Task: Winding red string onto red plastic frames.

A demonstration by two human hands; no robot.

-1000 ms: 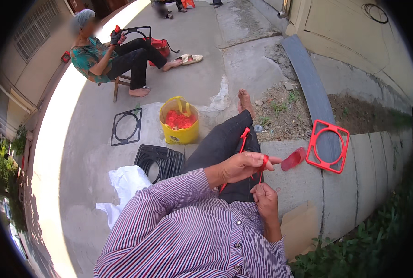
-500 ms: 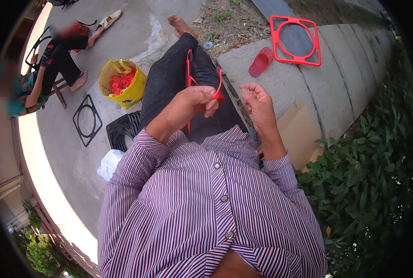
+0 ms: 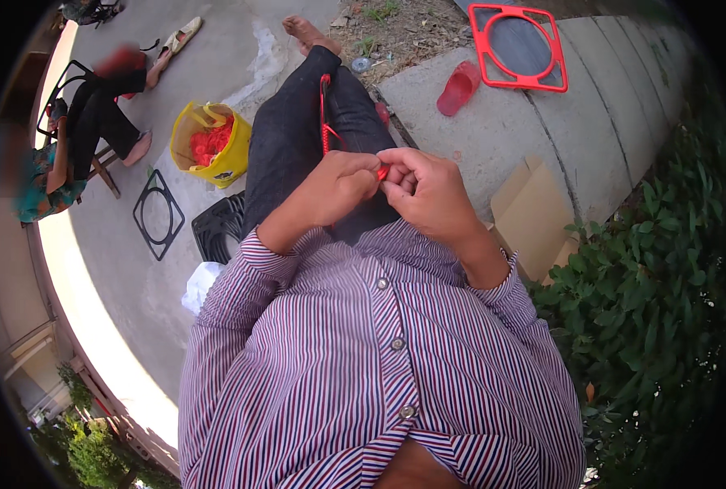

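Observation:
Over my lap both hands meet at a small piece of red strip or cord (image 3: 383,173). My left hand (image 3: 336,189) is closed, its thumb and fingers pinching the red piece. From the other side my right hand (image 3: 430,194) touches the same piece, its fingers closed around it. Most of the piece is hidden by my fingers. Beyond my left hand, a narrow red part (image 3: 325,114) with a thin loose end stands up along my dark trousers. Its lower portion is hidden, and I cannot tell whether it joins the piece in my fingers.
A yellow bucket (image 3: 237,156) holds red material. Near it lie a black frame with a round opening (image 3: 161,213) and stacked black frames (image 3: 209,231). At right are a red frame (image 3: 483,57), a red slipper (image 3: 459,90), cardboard (image 3: 534,213) and a hedge. Another person sits at far left.
My right hand has moved left from beside my lap and now meets my left hand at the red piece. The red loop that rose above my left hand no longer shows.

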